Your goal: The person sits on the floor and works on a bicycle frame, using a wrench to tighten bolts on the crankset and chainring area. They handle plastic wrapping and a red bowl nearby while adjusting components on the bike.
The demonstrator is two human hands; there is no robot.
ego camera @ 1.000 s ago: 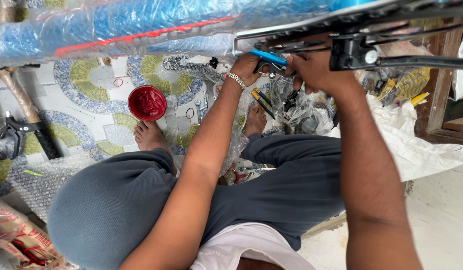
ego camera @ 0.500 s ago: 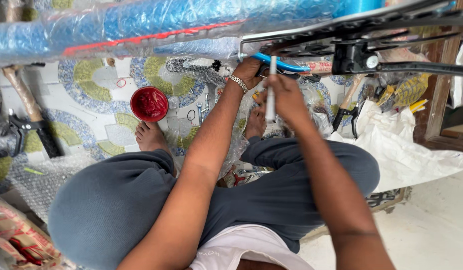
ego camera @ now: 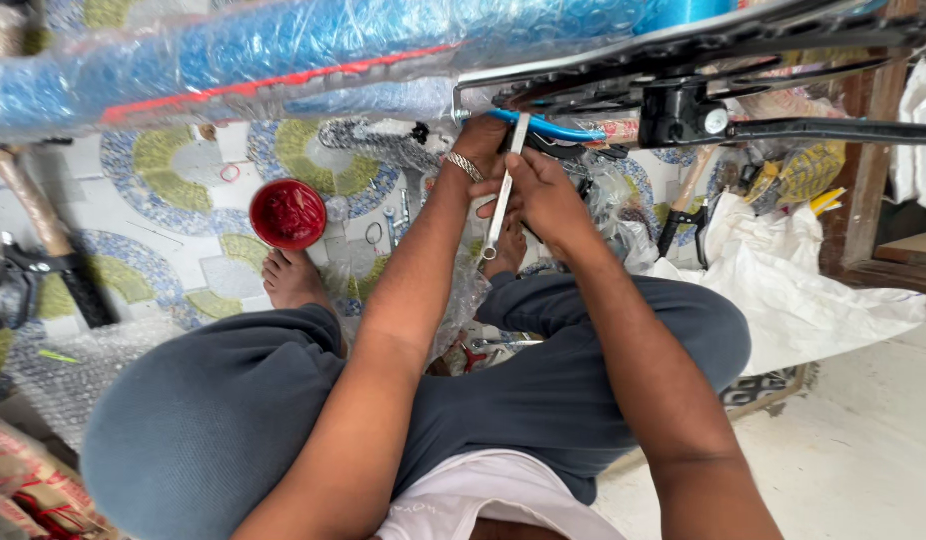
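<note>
The person sits on the floor under a bicycle frame wrapped in blue bubble film. The right hand has its fingers closed around the middle of a flat silver spanner, which stands nearly upright: its upper end reaches just above the fingers to the fitting at the blue cable, and its ring end hangs just below them. The left hand, with a metal bracelet at the wrist, is curled up against the underside of the frame just left of the spanner's head; what its fingers close on is hidden, so I cannot tell whether they grip anything.

The step in hand looks like seating the spanner on a fastener by the black clamp, with the left hand steadying the part. The next move probably calls for a short swing of the handle while the head stays square on the flats.

Room is tight above the fingers: frame tube, cable and black rail crowd close. Below the fingers there is open space down to the knees. Left of the fingers, well apart, a red bowl sits on the patterned floor near a bare foot; right of them lies white sacking.
</note>
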